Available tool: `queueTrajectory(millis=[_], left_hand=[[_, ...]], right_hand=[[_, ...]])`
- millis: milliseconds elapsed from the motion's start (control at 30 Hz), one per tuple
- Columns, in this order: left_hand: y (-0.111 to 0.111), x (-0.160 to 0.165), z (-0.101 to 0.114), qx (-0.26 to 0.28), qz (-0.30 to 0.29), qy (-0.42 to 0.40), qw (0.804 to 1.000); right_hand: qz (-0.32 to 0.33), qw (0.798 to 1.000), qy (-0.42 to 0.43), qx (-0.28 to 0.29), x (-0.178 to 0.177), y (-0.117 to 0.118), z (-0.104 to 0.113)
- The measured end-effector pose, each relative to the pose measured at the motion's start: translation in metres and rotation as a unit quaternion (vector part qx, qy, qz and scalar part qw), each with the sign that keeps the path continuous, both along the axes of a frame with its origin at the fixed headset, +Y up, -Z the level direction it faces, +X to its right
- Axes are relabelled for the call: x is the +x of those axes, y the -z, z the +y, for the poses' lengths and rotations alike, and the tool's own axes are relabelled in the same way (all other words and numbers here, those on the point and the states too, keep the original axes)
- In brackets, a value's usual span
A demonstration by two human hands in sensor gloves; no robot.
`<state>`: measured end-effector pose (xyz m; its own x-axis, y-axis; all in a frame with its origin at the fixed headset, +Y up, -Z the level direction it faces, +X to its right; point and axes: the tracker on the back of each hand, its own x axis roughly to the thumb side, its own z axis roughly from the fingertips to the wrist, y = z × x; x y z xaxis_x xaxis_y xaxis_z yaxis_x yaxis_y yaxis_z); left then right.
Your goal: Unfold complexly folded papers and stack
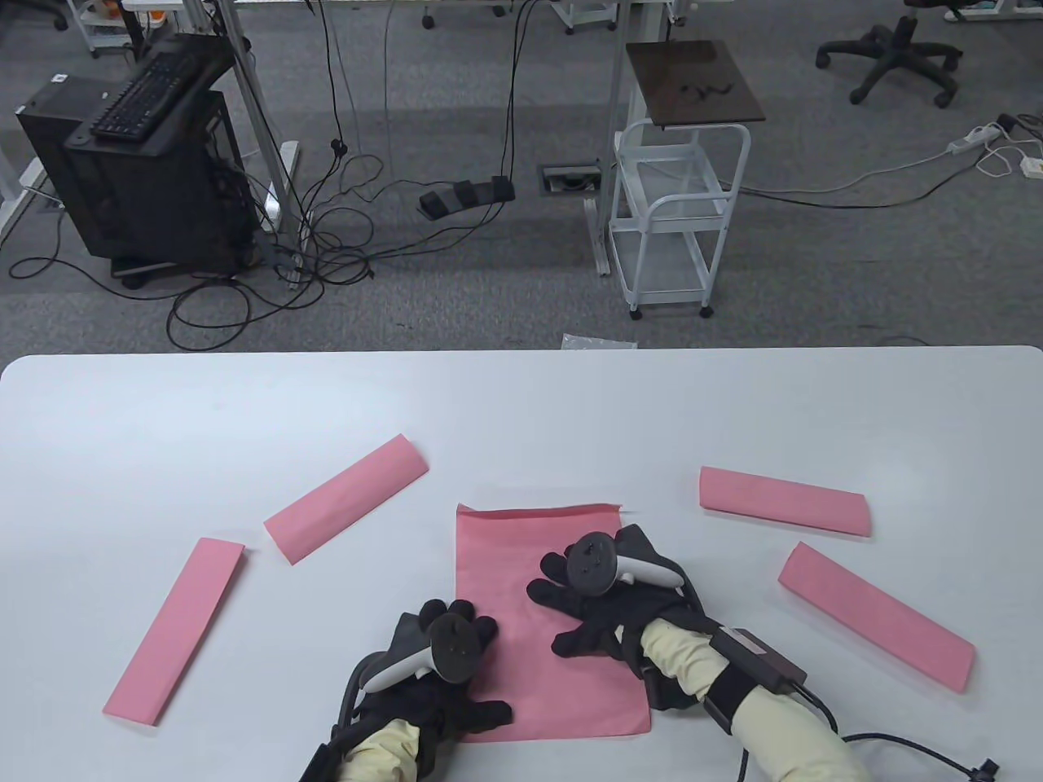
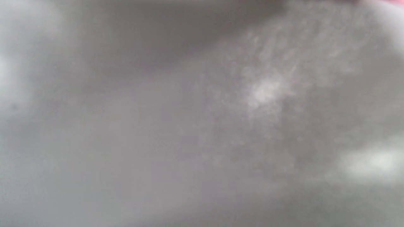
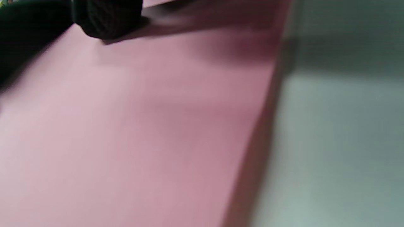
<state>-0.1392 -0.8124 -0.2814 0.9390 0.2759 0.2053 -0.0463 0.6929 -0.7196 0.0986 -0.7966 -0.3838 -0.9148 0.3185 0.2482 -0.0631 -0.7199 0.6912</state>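
Observation:
An unfolded pink sheet [image 1: 521,570] lies flat at the table's front middle. My left hand [image 1: 456,652] rests flat on its lower left part, fingers spread. My right hand [image 1: 587,603] presses flat on its right part, fingers spread. The right wrist view shows the pink sheet [image 3: 142,126] close up with a gloved fingertip [image 3: 107,19] on it. The left wrist view is a grey blur. Several folded pink papers lie around: one at the far left [image 1: 175,631], one left of centre [image 1: 346,497], one at the right [image 1: 782,501], one at the far right [image 1: 876,615].
The white table [image 1: 521,407] ends at a far edge, with grey carpet beyond. A white cart [image 1: 676,220], a computer tower [image 1: 138,171] and cables stand on the floor behind.

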Motion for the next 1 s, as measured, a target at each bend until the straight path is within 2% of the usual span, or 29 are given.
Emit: queueTrajectory(millis=[100, 267, 433, 567, 700, 800, 900, 1000], left_hand=[[0.000, 0.000, 0.000, 0.000, 0.000, 0.000, 1.000], [0.000, 0.000, 0.000, 0.000, 0.000, -0.001, 1.000], [0.000, 0.000, 0.000, 0.000, 0.000, 0.000, 1.000], [0.000, 0.000, 0.000, 0.000, 0.000, 0.001, 1.000], [0.000, 0.000, 0.000, -0.001, 0.000, 0.001, 1.000], [0.000, 0.000, 0.000, -0.001, 0.000, 0.000, 1.000], [0.000, 0.000, 0.000, -0.001, 0.000, 0.000, 1.000], [0.000, 0.000, 0.000, 0.000, 0.000, 0.001, 1.000]], right_hand=[[-0.049, 0.999, 0.000, -0.004, 0.007, 0.026, 0.000], [-0.147, 0.989, 0.024, -0.003, 0.022, 0.056, -0.001], [-0.174, 0.984, 0.036, -0.013, 0.025, 0.063, -0.002], [-0.169, 0.985, 0.038, 0.008, 0.020, 0.059, 0.003], [-0.110, 0.991, 0.054, 0.056, 0.015, 0.035, 0.015], [-0.062, 0.993, 0.061, 0.078, 0.019, 0.004, 0.025], [-0.029, 0.995, 0.069, 0.069, 0.028, -0.031, 0.028], [0.002, 0.997, 0.068, 0.033, 0.038, -0.067, 0.020]])
